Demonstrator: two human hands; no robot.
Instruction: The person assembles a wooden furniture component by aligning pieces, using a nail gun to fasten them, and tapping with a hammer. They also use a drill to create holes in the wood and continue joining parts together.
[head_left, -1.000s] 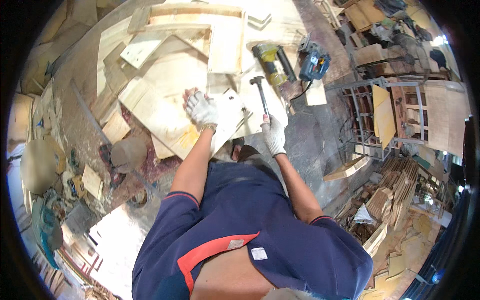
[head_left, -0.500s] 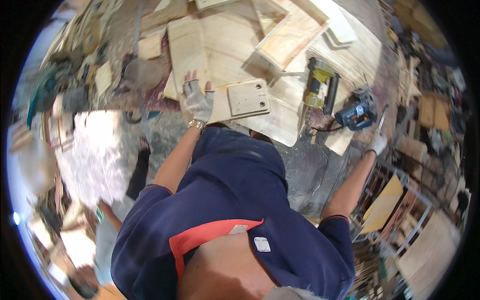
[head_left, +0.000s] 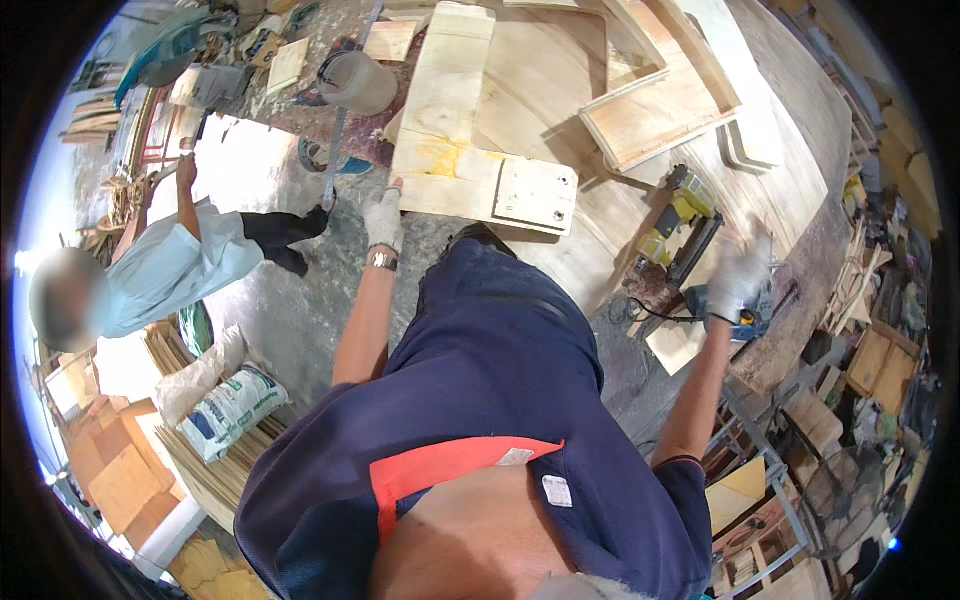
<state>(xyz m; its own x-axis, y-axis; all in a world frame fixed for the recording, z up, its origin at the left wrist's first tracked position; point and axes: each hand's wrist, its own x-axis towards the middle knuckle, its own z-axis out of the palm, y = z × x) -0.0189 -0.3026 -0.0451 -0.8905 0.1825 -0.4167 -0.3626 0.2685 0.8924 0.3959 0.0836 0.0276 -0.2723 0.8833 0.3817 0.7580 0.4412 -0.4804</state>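
My left hand (head_left: 384,218), in a white glove with bare fingertips, grips the near-left corner of an L-shaped wooden board (head_left: 440,110). Its thumb lies at the edge and the other fingers are mostly hidden. Yellow staining marks the board's bend. A smaller rectangular plate (head_left: 535,192) with dark fittings lies on its short arm. Off to the right, my gloved right hand (head_left: 738,275) is smeared by motion above a blue corded power tool (head_left: 755,315), partly covering it. Whether it touches the tool or holds anything cannot be made out.
A yellow-and-black nail gun (head_left: 675,225) lies left of my right hand. Open wooden frames (head_left: 660,120) stand on the large work board. Further left are a white bucket (head_left: 358,84) and another person (head_left: 180,265) in a light blue shirt. Filled sacks (head_left: 235,408) rest on stacked wood.
My view has shifted. My left hand went from lying spread on the board to its near corner. My right hand, earlier holding a thin object, has moved over the blue tool.
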